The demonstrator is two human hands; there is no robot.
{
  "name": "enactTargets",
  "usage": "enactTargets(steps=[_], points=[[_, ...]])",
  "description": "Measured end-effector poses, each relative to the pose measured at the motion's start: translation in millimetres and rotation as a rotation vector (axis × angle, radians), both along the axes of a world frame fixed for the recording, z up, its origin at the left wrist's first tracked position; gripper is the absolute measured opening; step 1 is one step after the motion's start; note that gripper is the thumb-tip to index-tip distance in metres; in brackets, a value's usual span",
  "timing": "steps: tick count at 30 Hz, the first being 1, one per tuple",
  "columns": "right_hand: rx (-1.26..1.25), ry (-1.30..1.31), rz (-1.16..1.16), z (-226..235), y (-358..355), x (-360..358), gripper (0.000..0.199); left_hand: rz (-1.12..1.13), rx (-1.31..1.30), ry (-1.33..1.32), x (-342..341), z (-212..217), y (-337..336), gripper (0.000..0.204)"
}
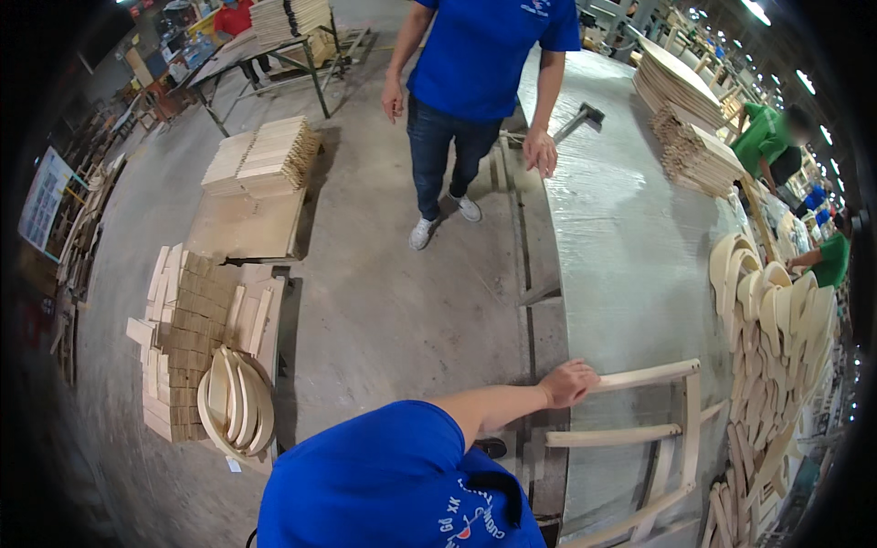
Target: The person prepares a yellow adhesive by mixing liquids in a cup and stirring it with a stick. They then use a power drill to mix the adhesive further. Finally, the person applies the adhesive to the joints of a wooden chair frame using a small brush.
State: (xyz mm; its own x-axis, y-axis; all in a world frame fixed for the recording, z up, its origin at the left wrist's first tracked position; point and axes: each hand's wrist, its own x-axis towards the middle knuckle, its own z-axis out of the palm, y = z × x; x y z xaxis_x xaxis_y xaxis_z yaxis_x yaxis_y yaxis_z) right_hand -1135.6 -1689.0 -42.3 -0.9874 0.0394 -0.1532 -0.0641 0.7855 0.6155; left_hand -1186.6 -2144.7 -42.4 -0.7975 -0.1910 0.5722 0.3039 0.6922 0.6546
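Note:
My left arm, in a blue sleeve, reaches across to the right. My left hand is closed around the near-left end of the top rail of a pale wooden frame, which looks like part of a chair. The frame lies on the grey-topped table, with a second rail and curved pieces running toward the lower edge. My right hand does not show.
A person in blue stands ahead, beside the table. Curved wooden parts are heaped along its right side; stacked slats lie farther back. On the left stand wooden block stacks, curved rims and a slat pile.

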Motion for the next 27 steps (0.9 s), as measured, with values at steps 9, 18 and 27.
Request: enactTargets(steps=[9,18,27], points=[[0.186,-0.115,0.055,-22,15,114,0.023,-0.003,0.014,-0.014,0,2,0,0.028],[0.302,-0.14,0.079,-32,19,157,0.024,0.017,0.005,-0.026,1,3,0,0.03],[0.239,-0.09,0.053,-33,21,168,0.029,0.01,-0.003,-0.067,0,2,0,0.033]])
